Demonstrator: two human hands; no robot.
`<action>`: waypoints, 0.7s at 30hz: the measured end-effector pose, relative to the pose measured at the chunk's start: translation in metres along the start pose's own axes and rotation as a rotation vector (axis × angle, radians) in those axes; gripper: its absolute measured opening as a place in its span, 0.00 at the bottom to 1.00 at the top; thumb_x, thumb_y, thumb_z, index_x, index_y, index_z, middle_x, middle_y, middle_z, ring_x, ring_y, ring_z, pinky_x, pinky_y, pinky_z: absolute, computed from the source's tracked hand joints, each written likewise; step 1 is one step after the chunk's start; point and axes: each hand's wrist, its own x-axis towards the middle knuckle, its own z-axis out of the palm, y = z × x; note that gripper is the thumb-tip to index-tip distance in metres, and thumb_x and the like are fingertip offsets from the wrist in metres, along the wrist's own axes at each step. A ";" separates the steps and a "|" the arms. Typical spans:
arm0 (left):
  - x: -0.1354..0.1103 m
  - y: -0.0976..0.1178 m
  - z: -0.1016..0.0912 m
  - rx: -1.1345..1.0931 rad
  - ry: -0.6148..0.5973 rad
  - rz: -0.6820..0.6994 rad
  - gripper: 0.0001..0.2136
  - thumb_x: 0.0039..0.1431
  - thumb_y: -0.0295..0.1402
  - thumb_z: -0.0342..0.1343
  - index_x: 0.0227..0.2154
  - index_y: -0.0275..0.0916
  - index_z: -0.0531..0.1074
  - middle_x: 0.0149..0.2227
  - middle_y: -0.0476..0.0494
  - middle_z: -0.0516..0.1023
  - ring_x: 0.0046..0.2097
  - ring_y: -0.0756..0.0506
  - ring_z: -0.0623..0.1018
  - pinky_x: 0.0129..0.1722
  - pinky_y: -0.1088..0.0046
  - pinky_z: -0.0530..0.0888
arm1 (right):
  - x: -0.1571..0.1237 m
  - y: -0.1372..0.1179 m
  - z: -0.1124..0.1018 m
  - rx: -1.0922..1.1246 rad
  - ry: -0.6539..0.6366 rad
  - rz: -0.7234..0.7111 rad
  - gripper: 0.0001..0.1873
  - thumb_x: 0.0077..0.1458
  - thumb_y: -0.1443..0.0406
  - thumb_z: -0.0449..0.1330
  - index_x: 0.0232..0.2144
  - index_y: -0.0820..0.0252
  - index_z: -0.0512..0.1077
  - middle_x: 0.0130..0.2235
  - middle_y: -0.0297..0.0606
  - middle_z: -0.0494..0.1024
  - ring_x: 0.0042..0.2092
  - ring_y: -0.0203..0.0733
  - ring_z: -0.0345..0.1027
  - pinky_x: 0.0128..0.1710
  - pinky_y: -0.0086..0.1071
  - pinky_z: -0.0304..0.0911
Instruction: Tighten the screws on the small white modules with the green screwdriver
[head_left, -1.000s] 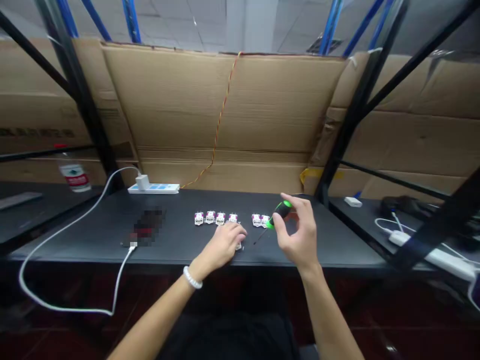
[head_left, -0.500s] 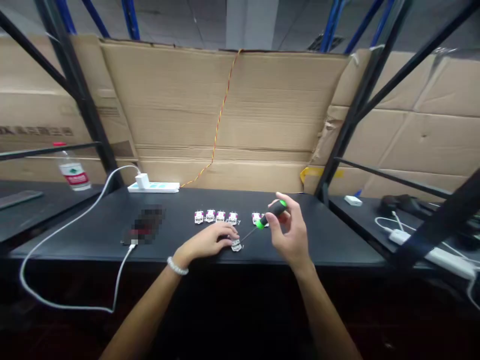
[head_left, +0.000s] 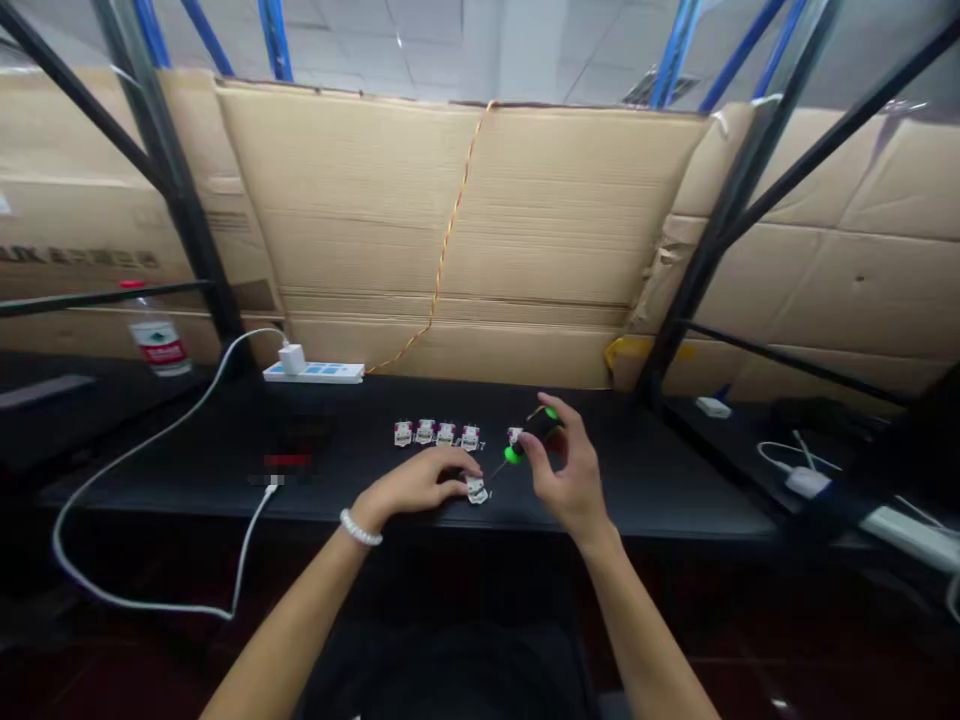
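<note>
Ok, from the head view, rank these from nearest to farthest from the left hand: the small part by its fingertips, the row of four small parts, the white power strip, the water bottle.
1. Small part: touching the left hand's fingertips, at the front edge of the table.
2. Row of four small parts: just behind the hand.
3. White power strip: back left, against the cardboard.
4. Water bottle: far left, on the neighbouring shelf.

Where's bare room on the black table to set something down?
Free: black table right of the right hand; also between the white cable and the row of small white parts. Crowded: centre, around the left hand.
</note>
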 end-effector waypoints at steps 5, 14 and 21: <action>0.000 -0.001 0.000 -0.021 -0.006 -0.013 0.11 0.67 0.30 0.63 0.50 0.41 0.80 0.53 0.41 0.84 0.56 0.40 0.81 0.61 0.63 0.73 | -0.001 0.002 0.003 0.008 -0.036 0.012 0.24 0.68 0.59 0.62 0.64 0.51 0.67 0.45 0.39 0.77 0.38 0.41 0.76 0.41 0.39 0.78; 0.000 0.000 0.000 -0.019 -0.007 -0.006 0.10 0.68 0.32 0.62 0.50 0.42 0.80 0.53 0.41 0.84 0.56 0.40 0.81 0.61 0.63 0.73 | -0.002 0.002 0.003 0.001 -0.010 0.015 0.26 0.67 0.59 0.63 0.65 0.52 0.68 0.45 0.41 0.78 0.39 0.44 0.76 0.42 0.41 0.79; 0.000 -0.001 0.000 -0.027 -0.005 -0.020 0.11 0.67 0.31 0.63 0.51 0.41 0.80 0.53 0.41 0.83 0.56 0.40 0.80 0.61 0.63 0.73 | -0.002 0.003 0.004 -0.006 -0.004 0.004 0.26 0.67 0.59 0.63 0.65 0.51 0.67 0.46 0.40 0.77 0.39 0.42 0.76 0.42 0.40 0.79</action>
